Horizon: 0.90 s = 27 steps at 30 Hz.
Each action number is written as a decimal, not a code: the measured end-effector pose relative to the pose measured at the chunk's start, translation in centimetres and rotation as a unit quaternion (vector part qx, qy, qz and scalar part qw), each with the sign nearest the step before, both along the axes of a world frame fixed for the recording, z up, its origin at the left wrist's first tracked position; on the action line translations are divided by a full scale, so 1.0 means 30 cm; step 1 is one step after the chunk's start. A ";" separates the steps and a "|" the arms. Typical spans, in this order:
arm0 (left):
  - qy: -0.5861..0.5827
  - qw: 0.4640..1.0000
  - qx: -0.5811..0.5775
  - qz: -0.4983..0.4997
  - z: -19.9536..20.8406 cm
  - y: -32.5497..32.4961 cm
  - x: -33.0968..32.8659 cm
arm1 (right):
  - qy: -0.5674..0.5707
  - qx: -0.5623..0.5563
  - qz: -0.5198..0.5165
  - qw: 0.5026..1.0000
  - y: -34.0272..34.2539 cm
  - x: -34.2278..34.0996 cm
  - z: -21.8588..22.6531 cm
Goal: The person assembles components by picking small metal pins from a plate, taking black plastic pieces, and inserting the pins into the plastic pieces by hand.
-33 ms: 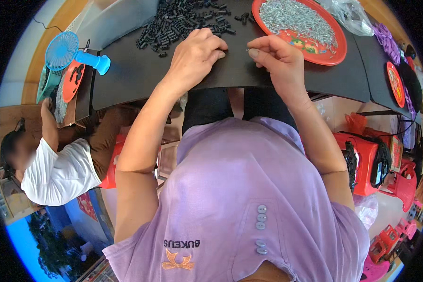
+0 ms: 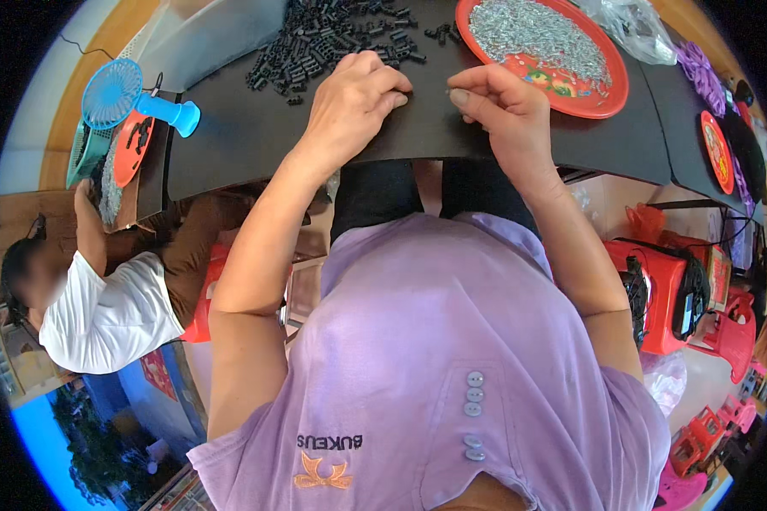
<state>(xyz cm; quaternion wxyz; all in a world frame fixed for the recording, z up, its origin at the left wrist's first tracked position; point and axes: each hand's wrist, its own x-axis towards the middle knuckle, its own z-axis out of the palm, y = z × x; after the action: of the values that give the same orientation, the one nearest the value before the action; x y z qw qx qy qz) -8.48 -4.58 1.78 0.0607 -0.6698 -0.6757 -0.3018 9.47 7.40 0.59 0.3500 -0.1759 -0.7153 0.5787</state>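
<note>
Over the dark table my left hand (image 2: pixel 356 100) is closed, its thumb and fingers curled together. Whatever it may hold is hidden behind the fingers. A short distance to its right, my right hand (image 2: pixel 510 109) is closed in a pinch, thumb against forefinger. Anything between those fingertips is too small to name. Just beyond my left hand lies a heap of small black plastic pieces (image 2: pixel 302 51). Close to my right hand sits a red oval tray (image 2: pixel 607 104) with many small silvery metal parts (image 2: pixel 537 36) heaped in it.
A blue handheld fan (image 2: pixel 169 111) stands at the left by a translucent bin (image 2: pixel 222 47). Clear plastic bags (image 2: pixel 635 30) lie at the far right. On the left, a person in a white shirt (image 2: pixel 115 311) reaches toward another red tray (image 2: pixel 129 157).
</note>
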 end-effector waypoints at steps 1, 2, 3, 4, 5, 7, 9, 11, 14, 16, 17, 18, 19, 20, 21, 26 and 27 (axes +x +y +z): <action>-0.004 0.999 0.029 0.012 -0.004 -0.001 0.002 | 0.001 0.000 -0.001 1.000 0.002 -0.001 -0.004; -0.004 0.999 0.029 0.012 -0.004 -0.002 0.004 | 0.015 -0.003 0.003 1.000 0.001 -0.002 -0.010; -0.007 0.999 0.039 0.019 -0.004 -0.001 0.006 | 0.028 -0.006 0.006 1.000 0.000 -0.003 -0.013; -0.010 0.998 0.049 0.027 -0.005 -0.001 0.010 | 0.028 -0.006 0.007 1.000 -0.002 0.001 -0.009; -0.009 0.998 0.049 0.030 -0.006 -0.003 0.013 | 0.025 -0.014 0.005 1.000 -0.006 0.003 0.000; -0.193 0.979 0.063 0.035 -0.009 -0.006 0.029 | 0.021 -0.021 0.007 1.000 -0.013 0.006 0.009; -0.338 0.939 0.042 0.038 0.009 -0.009 0.053 | 0.002 -0.007 -0.008 1.000 -0.011 0.009 0.012; -0.477 0.878 0.020 0.038 0.014 -0.018 0.074 | 0.007 -0.010 0.000 1.000 -0.006 0.001 0.006; -0.529 0.848 0.027 0.001 0.006 -0.031 0.095 | 0.003 0.001 0.009 1.000 -0.008 -0.011 0.020; -0.548 0.836 0.032 -0.006 0.008 -0.032 0.100 | -0.008 0.015 0.013 1.000 -0.012 -0.023 0.031; -0.563 0.825 0.038 -0.013 0.009 -0.033 0.099 | -0.004 0.027 0.018 0.999 -0.011 -0.034 0.035; -0.565 0.824 0.039 -0.013 0.005 -0.034 0.097 | 0.000 0.039 0.022 0.999 -0.010 -0.046 0.036; -0.579 0.814 0.048 -0.025 0.001 -0.034 0.096 | -0.002 0.040 0.023 0.999 -0.010 -0.059 0.033; -0.592 0.803 0.057 -0.037 -0.001 -0.033 0.094 | 0.017 0.057 0.025 0.998 -0.008 -0.073 0.030; -0.593 0.802 0.058 -0.037 -0.002 -0.034 0.093 | 0.036 0.073 0.027 0.996 -0.008 -0.084 0.029; -0.599 0.796 0.071 -0.049 -0.013 -0.036 0.089 | 0.008 0.128 0.032 0.991 -0.021 -0.118 0.057; -0.600 0.795 0.073 -0.047 -0.014 -0.037 0.089 | -0.011 0.154 0.025 0.988 -0.027 -0.119 0.063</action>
<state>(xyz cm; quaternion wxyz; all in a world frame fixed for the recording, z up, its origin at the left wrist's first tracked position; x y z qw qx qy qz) -5.81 -5.68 1.35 -0.3224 -0.3790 -0.5202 -0.6941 5.90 6.59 2.47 0.3509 -0.1081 -0.8038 0.4681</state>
